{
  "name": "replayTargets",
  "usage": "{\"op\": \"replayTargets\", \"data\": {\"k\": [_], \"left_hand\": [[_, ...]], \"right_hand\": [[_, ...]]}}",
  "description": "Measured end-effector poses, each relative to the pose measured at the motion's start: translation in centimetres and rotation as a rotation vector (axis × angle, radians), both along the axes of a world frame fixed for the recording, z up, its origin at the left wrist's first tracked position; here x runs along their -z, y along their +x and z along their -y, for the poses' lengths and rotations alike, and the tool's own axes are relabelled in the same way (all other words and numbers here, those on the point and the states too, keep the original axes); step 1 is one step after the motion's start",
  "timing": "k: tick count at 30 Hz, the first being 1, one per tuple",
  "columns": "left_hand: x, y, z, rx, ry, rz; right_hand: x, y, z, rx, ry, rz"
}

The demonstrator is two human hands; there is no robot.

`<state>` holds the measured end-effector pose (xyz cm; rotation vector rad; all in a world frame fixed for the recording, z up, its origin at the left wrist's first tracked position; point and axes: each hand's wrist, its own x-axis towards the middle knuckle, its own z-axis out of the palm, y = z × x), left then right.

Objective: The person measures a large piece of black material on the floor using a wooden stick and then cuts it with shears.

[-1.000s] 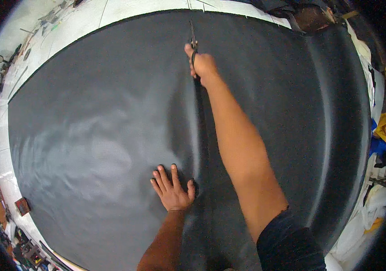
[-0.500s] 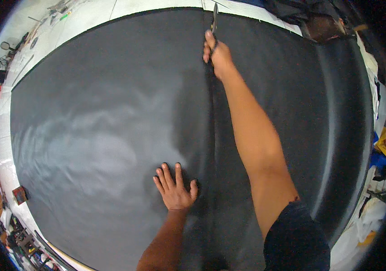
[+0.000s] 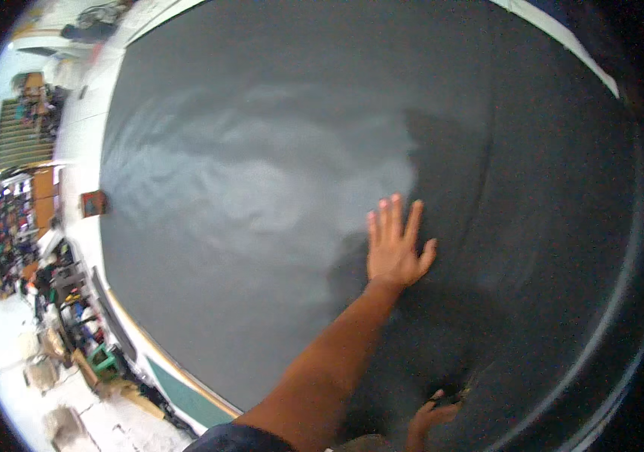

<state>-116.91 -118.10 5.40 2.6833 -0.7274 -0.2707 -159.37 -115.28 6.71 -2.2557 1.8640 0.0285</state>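
Left hand flat on dark fabric, right hand drawn back, grip unclear.

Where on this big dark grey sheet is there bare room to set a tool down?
The wide stretch of the dark grey sheet is bare from the flat left hand over to the white table edge. The strip to that hand's right is bare too. It is crowded at the lower middle, around the right hand.
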Motion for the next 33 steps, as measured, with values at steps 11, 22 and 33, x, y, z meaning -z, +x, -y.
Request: {"op": "replayTargets", "data": {"k": [11, 22, 33], "left_hand": [[1.7, -1.2, 1.7, 0.043, -0.060, 0.106], [-4.8, -8.0, -28.7, 0.347, -0.267, 0.302], [-5.1, -36.2, -82.6, 0.290, 0.316, -0.152]], "right_hand": [[1.7, 0.5, 0.9, 0.046, -0.205, 0.360], [1.8, -0.5, -4.4, -0.002, -0.274, 0.462], [-7.5, -40.9, -24.5, 0.092, -0.001, 0.423]]}}
